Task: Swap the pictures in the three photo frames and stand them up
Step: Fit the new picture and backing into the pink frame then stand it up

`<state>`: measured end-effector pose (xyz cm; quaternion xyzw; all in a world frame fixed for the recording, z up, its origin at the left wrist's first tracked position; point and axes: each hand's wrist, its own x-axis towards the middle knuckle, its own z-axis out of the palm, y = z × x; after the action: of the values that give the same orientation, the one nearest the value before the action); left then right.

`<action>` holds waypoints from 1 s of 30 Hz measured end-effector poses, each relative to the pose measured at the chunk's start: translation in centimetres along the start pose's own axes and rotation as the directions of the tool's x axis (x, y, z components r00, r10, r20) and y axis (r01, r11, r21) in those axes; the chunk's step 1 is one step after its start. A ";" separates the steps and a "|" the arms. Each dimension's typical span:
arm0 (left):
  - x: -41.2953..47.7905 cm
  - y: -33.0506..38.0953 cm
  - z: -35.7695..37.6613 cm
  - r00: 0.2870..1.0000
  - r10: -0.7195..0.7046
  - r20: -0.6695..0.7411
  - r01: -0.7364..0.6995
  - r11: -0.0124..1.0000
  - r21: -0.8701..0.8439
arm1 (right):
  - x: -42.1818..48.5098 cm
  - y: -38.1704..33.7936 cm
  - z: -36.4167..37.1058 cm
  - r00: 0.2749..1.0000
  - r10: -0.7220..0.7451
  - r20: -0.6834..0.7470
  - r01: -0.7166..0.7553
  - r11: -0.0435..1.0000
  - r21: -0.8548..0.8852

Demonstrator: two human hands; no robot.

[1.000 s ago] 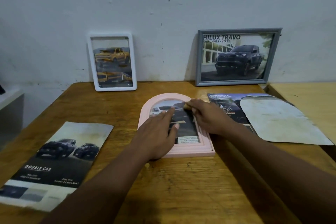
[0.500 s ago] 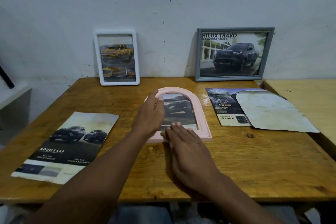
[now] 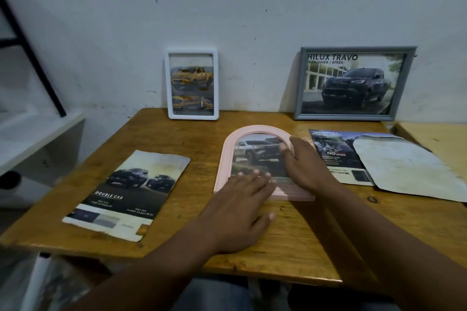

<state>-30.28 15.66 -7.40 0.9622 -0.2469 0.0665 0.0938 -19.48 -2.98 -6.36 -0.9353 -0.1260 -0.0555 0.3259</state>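
Your left hand (image 3: 240,209) lies flat on the brown wooden table (image 3: 290,240). Its fingers (image 3: 255,175) are straight and spread, and their tips press the lower edge of the pale pink arched plastic photo frame (image 3: 227,156), which lies face up on the table. Your right hand (image 3: 305,164) rests over the frame's right side. Its fingers (image 3: 286,151) are also straight, gripping nothing, with the tips touching the car picture (image 3: 255,154) just inside the arch's rim.

Well beyond your left fingertips, the white rounded rectangular frame (image 3: 191,52) stands upright against the wall and holds a yellow pickup picture (image 3: 192,78). Beyond your right fingers, the grey rectangular frame (image 3: 343,116) also leans on the wall, showing a dark pickup picture (image 3: 353,83) headed "HILUX TRAVO".

Left of your left fingers, apart from the pink frame, a loose "DOUBLE CAB" car brochure sheet (image 3: 126,194) lies flat. Just right of your right hand lies another dark printed brochure sheet (image 3: 331,156), partly covered by a pale blank stained sheet (image 3: 404,166).
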 end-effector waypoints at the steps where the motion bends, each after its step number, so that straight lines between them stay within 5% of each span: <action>1: -0.3 -0.1 0.0 1.000 -0.011 0.019 0.010 1.000 0.023 | 0.0 0.4 0.7 0.998 0.004 0.056 -0.001 0.998 -0.059; 12: 2.1 -4.0 -1.0 0.909 -0.404 0.104 0.411 0.910 -0.055 | -0.7 0.2 1.9 0.990 0.003 0.141 0.036 0.959 -0.280; 22: 12.5 -9.4 -0.9 0.883 -0.417 0.218 0.444 0.891 -0.095 | -1.2 -0.6 1.3 0.989 -0.056 0.135 0.104 0.922 -0.374; 26: 12.9 -10.0 0.3 0.893 -0.449 0.009 0.428 0.846 -0.318 | 0.1 -0.1 0.6 0.994 -0.056 0.094 0.093 0.887 -0.452; 30: 11.4 -9.7 0.8 0.713 -0.629 -0.310 0.404 0.729 -0.552 | 4.4 -1.5 1.5 0.945 -0.284 0.163 0.324 0.886 -0.331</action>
<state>-15.61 18.58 -7.67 0.8961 0.0636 0.2131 0.3842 -15.62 -0.04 -5.78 -0.9487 -0.2768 -0.0760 0.1322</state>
